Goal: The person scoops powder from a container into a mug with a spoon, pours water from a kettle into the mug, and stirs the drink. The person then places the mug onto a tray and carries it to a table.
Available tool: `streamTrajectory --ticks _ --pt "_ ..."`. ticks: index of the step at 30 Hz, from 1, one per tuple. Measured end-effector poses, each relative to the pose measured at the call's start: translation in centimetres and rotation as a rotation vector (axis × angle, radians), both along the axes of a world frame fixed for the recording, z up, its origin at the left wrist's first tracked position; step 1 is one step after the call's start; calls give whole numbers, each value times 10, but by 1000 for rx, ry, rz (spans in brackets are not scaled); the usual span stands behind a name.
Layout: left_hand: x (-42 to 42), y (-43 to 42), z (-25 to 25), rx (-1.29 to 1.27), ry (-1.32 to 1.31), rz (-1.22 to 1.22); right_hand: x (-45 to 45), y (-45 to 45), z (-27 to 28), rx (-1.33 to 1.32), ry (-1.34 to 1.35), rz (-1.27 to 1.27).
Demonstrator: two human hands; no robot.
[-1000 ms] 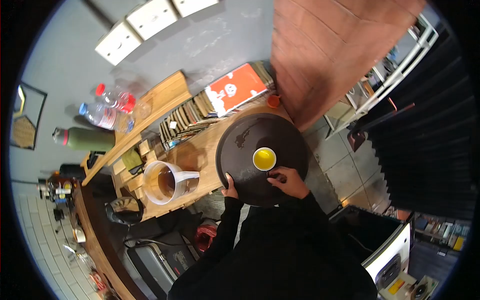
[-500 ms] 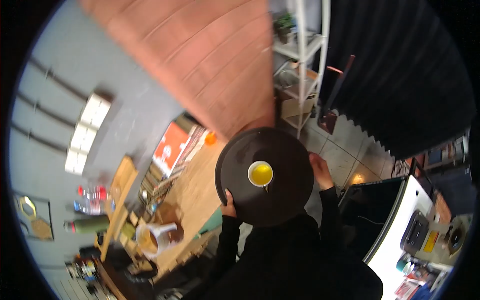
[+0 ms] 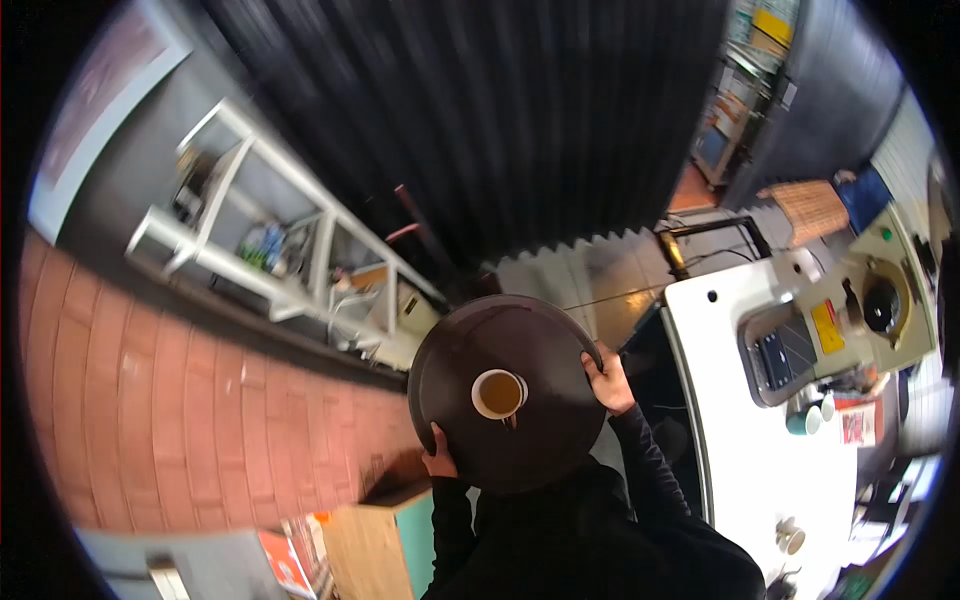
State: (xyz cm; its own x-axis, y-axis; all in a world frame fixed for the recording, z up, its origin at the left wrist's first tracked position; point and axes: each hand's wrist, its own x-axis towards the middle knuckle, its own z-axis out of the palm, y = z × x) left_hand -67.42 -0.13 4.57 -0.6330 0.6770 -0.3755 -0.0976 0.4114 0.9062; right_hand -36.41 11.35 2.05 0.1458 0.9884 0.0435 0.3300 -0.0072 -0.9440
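Observation:
A round dark brown tray (image 3: pixel 500 335) is held out in front of my body. Near its middle stands a white cup (image 3: pixel 477 394) with brown liquid (image 3: pixel 502 394) in it, its handle toward me. My left hand (image 3: pixel 439 458) grips the tray's lower left edge, thumb on top and the other fingers hidden beneath. At the right edge my right hand (image 3: pixel 611 384) is closed on the rim, its thumb also lying on the top face. Neither hand touches the cup.
A white shelf rack (image 3: pixel 320 265) and a brick wall (image 3: pixel 200 400) stand to the left. Ahead hangs a black corrugated curtain (image 3: pixel 480 130) above floor tiles (image 3: pixel 560 275). On the right, a white counter (image 3: pixel 740 470) bears a beige machine (image 3: pixel 830 350) and cups. A wooden tabletop (image 3: pixel 365 555) lies lower left.
My view has swung to the right. The wooden table has slipped to the lower left, while the white counter shows more fully. Both hands keep hold of the tray, with the cup on it.

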Motion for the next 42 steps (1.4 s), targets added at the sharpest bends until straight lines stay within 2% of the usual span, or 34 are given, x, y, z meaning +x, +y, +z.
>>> streamTrajectory --ticks 3,5,6,7,10,11,13,15,18,21,23,24,27,29,31,32,33,34,35,36,37,38,40,42 --pt "9 67 -14 40 24 -212 34 1 1 -79 -100 -192" --pt "24 113 1 -69 90 -336 39 3 14 -118 -125 -420" --pt "37 139 8 -50 188 -350 51 8 10 -225 40 -414" --pt "43 165 -1 -43 183 -410 59 13 -2 -137 42 -468" --pt "65 247 -17 27 4 -507 74 37 -1 -155 -62 -640" --pt "76 277 -16 33 -6 -544 87 49 -8 -184 -9 -576" --pt "98 333 -15 127 61 -686 94 73 -9 -247 60 -681" --pt "115 388 -17 150 137 -806 88 100 0 -180 45 -853" --pt "159 448 35 -27 161 -884 98 129 10 -257 -165 -833" --pt "190 519 28 51 263 -913 113 170 -12 -252 -73 -929" --pt "210 565 16 -105 336 -983 110 197 0 -232 18 -1193" --pt "224 584 15 -42 283 -1045 112 212 13 -214 44 -1260" --pt "274 634 31 -19 307 -1172 140 241 1 -100 198 -1222" --pt "307 666 29 -25 361 -1222 153 264 -7 -35 169 -1320" --pt "345 692 36 -106 373 -1238 171 285 -10 -114 130 -1414" --pt "363 704 40 -127 379 -1247 178 295 -10 -45 165 -1462" --pt "383 713 43 -38 316 -1326 188 305 -14 39 192 -1507" --pt "405 722 41 16 279 -1366 198 317 -42 51 -13 -1656" --pt "426 730 39 69 238 -1407 209 325 -19 -29 -289 -1659" --pt "445 740 34 -9 266 -1434 227 333 39 10 -87 -1534" --pt "463 755 31 -80 310 -1464 243 338 18 135 78 -1544" --pt "486 768 30 -37 323 -1484 256 345 23 119 70 -1561" --pt "527 780 27 -143 477 -1496 280 364 31 103 68 -1619" --pt "561 794 28 -63 422 -1568 297 374 34 285 226 -1697"
